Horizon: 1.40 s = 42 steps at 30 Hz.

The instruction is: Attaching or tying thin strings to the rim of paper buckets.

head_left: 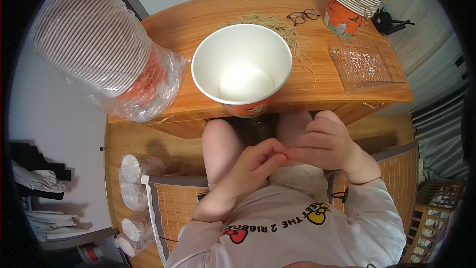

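Both hands meet above my lap, just in front of the table edge. My left hand (262, 162) is closed, its thumb and index finger pinched together at the fingertips of my right hand. My right hand (325, 141) is also closed, with its fingers curled and its tips touching the left ones. Whatever lies between the fingertips is too small to make out. Beyond the hands a large paper bucket (241, 64), white inside and orange outside, stands upright at the table's front edge. Behind it lies a heap of tan cords (277, 27), with one loose strand trailing to the right.
A tall stack of buckets in clear plastic (99, 39) leans at the left. At the back right stands another bucket stack (347, 12) with cords draped over it. Eyeglasses (303, 16) and a clear tray (352, 82) of small red and white bits lie on the table (317, 101).
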{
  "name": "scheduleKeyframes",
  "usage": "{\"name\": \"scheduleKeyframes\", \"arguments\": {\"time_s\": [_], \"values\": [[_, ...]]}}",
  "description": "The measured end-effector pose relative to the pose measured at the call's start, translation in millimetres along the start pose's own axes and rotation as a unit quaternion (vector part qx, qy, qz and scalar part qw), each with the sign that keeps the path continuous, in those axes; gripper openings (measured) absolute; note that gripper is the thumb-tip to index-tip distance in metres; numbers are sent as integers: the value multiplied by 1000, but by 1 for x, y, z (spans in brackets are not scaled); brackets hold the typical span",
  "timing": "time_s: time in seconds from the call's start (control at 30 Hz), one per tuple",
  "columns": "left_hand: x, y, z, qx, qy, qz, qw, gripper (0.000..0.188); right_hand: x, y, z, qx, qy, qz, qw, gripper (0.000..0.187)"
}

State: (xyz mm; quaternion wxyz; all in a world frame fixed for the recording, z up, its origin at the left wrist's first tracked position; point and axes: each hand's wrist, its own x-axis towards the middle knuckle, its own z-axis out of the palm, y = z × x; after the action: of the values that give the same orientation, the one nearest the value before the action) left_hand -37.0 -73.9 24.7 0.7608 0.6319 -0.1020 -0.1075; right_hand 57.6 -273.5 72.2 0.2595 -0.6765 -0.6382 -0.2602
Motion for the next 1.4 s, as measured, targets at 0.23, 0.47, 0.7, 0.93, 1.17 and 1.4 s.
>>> {"name": "scheduleKeyframes", "arguments": {"time_s": [0.23, 0.47, 0.7, 0.93, 1.17, 1.4], "values": [[-4, 1, 0, 0, 4, 27, 1000, 4, 7, 0, 3, -7, 19, -10, 1000, 23], [-3, 4, 5, 44, 55, 131, 989, 4, 27, -1, 15, 7, 45, 13, 999, 17], [7, 4, 1, 51, 165, 317, 933, 7, 54, -1, 25, 11, 55, 30, 998, 20], [18, -7, -23, 25, 307, 269, 912, 12, 67, -1, 16, 9, 98, 137, 986, 36], [31, -9, -30, 160, 364, 294, 869, 15, 71, 6, 21, -13, 115, 149, 982, 22], [33, -2, -32, 200, 362, 281, 866, 19, 77, 9, 25, -44, 93, 150, 983, 24]]}}
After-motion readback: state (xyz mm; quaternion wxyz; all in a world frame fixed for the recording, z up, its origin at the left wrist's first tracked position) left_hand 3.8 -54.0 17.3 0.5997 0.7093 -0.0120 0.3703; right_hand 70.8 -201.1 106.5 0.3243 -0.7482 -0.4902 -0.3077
